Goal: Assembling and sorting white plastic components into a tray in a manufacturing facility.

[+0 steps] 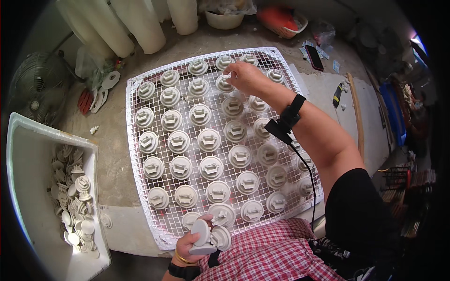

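A white wire-grid rack lies before me, set with rows of round off-white plastic caps. Each one lies flat with a raised rectangular clip on top. My left hand, at the rack's near edge, grips several more loose caps, some with their smooth faces showing. Stretched across to the far part of the rack, my right hand has its fingertips pinched at the edge of one cap on the grid. The palm and part of the fingers are hidden by the back of that hand.
On the left stands a white foam box with a heap of similar caps. A fan is behind it. White rolls, a bowl and a basket line the back. A phone, utility knife and wooden strip lie right.
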`<action>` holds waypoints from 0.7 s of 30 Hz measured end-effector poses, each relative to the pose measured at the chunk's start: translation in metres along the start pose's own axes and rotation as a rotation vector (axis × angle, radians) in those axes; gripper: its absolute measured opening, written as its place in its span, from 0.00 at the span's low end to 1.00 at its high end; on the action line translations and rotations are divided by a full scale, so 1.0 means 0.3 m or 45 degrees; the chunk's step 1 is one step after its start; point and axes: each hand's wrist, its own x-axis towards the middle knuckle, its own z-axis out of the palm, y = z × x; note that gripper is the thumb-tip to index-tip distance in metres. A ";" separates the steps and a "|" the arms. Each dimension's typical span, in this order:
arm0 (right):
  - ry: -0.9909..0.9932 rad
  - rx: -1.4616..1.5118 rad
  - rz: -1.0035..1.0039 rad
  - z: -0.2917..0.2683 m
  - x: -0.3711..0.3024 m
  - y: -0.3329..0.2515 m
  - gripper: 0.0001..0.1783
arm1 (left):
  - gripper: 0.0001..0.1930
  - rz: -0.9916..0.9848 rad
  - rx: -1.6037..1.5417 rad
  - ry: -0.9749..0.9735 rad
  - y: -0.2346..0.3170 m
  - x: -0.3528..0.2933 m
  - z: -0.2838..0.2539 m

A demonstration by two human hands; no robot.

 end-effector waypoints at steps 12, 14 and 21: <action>-0.622 0.441 -0.307 -0.001 -0.289 -0.325 0.13 | 0.35 0.003 0.029 0.039 0.012 0.016 -0.011; -0.939 0.516 -0.460 0.014 -0.405 -0.378 0.19 | 0.36 0.018 0.073 0.040 0.013 0.015 -0.014; -1.230 0.697 -0.476 0.087 -0.685 -0.373 0.33 | 0.34 0.110 0.198 0.185 -0.019 0.002 -0.023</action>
